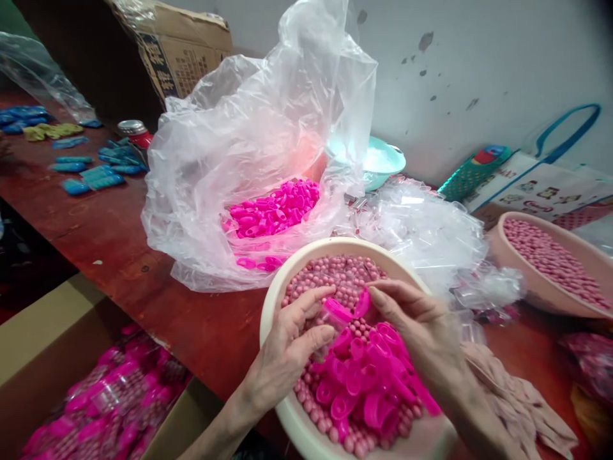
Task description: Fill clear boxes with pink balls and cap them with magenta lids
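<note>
A: Position of the tube [330, 314]?

B: Over the basin [272, 300], above the beads [342, 271], between both hands. Left hand [292, 345] pinches its clear body, thumb and fingers closed round it.

A: And the right hand [412, 322]?

B: Fingertips closed on the pink cap [363, 303], just right of the tube mouth. Tube axis runs left-right; the cap lies touching or nearly touching its end. Loose caps [368, 383] lie below.

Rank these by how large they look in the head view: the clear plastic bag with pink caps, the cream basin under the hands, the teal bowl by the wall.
1. clear plastic bag
2. cream basin, though nearness to the camera enlarges it
3. teal bowl, partly hidden by the bag
</note>
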A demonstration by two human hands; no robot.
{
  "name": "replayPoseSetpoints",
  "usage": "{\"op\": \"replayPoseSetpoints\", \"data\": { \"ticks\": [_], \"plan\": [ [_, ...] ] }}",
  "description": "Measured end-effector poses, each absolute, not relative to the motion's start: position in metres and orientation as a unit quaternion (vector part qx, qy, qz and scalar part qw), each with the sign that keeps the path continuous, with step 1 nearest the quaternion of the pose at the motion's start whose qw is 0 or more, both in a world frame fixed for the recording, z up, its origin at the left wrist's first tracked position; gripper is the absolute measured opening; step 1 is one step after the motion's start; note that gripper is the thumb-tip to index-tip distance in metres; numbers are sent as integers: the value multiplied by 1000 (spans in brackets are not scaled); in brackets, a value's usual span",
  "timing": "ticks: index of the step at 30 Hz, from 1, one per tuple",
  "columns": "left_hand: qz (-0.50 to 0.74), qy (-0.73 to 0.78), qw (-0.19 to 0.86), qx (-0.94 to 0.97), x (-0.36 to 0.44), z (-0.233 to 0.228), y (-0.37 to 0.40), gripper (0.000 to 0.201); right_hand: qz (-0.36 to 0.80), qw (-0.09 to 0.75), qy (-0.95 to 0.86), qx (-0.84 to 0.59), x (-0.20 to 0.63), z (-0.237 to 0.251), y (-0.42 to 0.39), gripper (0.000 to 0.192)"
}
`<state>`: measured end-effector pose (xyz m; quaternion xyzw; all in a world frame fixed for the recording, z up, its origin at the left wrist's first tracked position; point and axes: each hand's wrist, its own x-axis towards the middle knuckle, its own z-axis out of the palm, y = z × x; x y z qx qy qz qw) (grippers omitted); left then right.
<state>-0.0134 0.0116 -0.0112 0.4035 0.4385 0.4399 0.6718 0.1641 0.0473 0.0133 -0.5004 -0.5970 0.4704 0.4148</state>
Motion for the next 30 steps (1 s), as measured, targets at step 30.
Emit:
{"op": "replayPoseSetpoints", "data": {
  "ticks": [30],
  "plan": [
    [522, 420, 607, 427, -10, -8, 5, 30, 125, 234, -867, -422, 119, 11, 16, 39]
  ]
}}
